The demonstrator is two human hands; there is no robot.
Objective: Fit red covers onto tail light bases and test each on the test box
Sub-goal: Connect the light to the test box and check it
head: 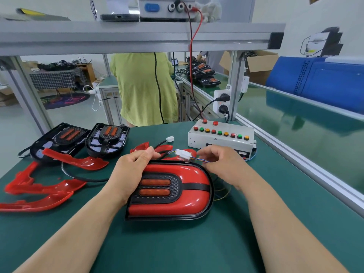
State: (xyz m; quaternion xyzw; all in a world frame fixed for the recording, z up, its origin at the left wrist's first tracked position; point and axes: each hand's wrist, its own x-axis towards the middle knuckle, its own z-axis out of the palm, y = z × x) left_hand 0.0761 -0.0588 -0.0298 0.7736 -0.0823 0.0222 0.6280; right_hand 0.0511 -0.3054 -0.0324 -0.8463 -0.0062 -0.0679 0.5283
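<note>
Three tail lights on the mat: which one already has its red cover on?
The near light by the left hand. The far-left base and middle base are bare black.

We see glossy, smooth red plastic on the fitted cover [197, 182], around a matt, textured black insert [175, 186]. The loose covers [45, 188] look like shiny translucent plastic. The mat [177, 243] is matt green, the frame [137, 39] brushed metal, the test box [199, 141] white and scuffed.
</note>
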